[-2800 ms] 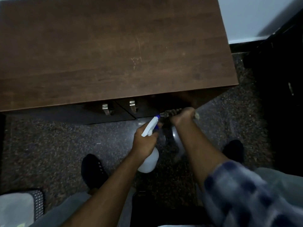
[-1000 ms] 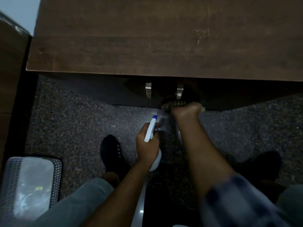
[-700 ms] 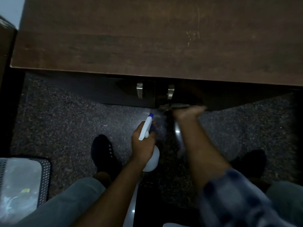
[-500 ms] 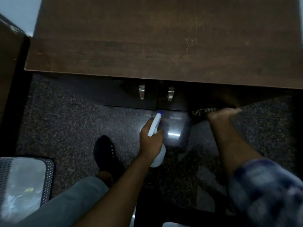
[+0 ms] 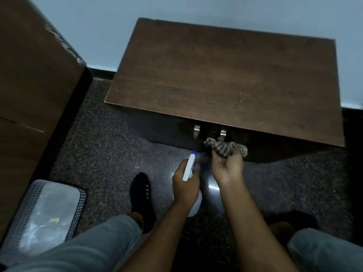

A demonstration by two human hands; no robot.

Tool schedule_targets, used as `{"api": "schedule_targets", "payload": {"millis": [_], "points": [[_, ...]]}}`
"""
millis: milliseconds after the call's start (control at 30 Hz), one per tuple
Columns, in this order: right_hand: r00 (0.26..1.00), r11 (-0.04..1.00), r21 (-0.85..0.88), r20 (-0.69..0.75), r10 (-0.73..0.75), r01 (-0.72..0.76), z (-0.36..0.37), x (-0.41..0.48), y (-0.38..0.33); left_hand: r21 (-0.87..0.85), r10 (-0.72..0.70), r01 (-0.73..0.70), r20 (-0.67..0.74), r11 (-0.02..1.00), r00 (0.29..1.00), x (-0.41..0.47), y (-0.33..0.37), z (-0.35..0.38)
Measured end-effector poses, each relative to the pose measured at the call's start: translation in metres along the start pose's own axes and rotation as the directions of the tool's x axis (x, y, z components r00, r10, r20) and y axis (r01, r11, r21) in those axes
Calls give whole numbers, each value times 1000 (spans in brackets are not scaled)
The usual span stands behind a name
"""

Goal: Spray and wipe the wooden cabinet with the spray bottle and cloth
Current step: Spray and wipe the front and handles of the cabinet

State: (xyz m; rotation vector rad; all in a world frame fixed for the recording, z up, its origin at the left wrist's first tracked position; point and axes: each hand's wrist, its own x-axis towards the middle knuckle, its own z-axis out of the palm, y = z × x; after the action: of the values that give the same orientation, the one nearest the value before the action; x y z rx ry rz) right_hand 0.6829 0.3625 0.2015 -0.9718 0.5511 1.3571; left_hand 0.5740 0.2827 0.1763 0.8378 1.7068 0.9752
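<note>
While my left hand (image 5: 185, 185) grips the light spray bottle (image 5: 189, 167), my right hand (image 5: 225, 165) bunches the soft, limp cloth (image 5: 225, 149) at the cabinet (image 5: 216, 75) front.

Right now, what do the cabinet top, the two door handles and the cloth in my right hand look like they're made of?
Cabinet top: dark brown wood grain with a dull sheen and pale scratches; solid wood or laminate, can't tell. Door handles: pale with bright glints, probably brushed metal. Cloth: soft, bunched, striped woven fabric, likely cotton, gripped in the right hand.
</note>
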Motion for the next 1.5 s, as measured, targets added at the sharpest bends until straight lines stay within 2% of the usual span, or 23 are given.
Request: {"api": "schedule_targets", "payload": {"millis": [133,200,267,333,400,433,467,533,600,633,667,700,767,833,933,967,1033,1167,1233,1333,1500], "points": [[987,982,-142,89,137,-123,-9,-26,8,-87,-38,33,-57,996,998,-2,24,-16],[988,972,-218,107,111,-86,-8,-34,13,-103,-62,51,-105,993,993,2,32,-24],[994,957,-289,103,20,11,-14,-41,20,-119,-66,49,-148,992,987,7,40,-35],[985,919,-358,105,-139,168,-18,-52,26,-137,-67,42,-179,990,982,11,45,-46],[928,834,-407,153,-339,371,-18,-61,32,-143,-58,28,-209,989,976,18,46,-57],[874,760,-437,178,-452,482,-17,-62,34,-152,-56,21,-229,988,972,22,46,-62],[794,646,-476,226,-565,596,-15,-61,36,-156,-57,18,-246,988,968,26,46,-66],[563,313,-517,445,-696,797,-10,-62,41,-144,-51,12,-267,989,962,29,46,-72],[283,-130,-460,719,-635,878,-8,-54,45,-138,-41,3,-272,990,961,28,44,-79],[154,-368,-395,829,-538,842,-6,-47,45,-142,-43,5,-267,990,963,29,40,-81],[58,-554,-294,913,-403,779,-1,-37,44,-146,-50,11,-263,989,964,30,37,-84],[-1,-669,-169,969,-246,724,4,-28,42,-150,-56,17,-261,989,964,31,36,-86],[-57,-777,90,996,70,623,16,-8,31,-157,-69,28,-261,987,963,35,38,-89],[-71,-807,311,945,320,502,22,11,12,-174,-73,29,-252,984,965,38,40,-91],[-102,-683,592,783,614,428,24,34,-23,-196,-89,43,-232,980,969,41,42,-94],[-80,-628,652,718,692,425,26,38,-33,-206,-99,49,-241,977,966,43,43,-95],[22,-552,715,603,797,429,36,43,-38,-225,-107,50,-252,973,962,46,45,-95],[231,-526,751,474,850,399,54,32,-5,-210,-97,47,-234,977,967,47,48,-92],[295,-508,761,417,860,404,57,26,0,-192,-86,42,-227,980,970,49,46,-90],[287,-433,820,341,895,375,66,21,-11,-162,-104,62,-268,985,958,52,47,-90],[265,-431,828,352,898,358,75,15,5,-172,-85,35,-294,985,952,51,40,-94]]}}
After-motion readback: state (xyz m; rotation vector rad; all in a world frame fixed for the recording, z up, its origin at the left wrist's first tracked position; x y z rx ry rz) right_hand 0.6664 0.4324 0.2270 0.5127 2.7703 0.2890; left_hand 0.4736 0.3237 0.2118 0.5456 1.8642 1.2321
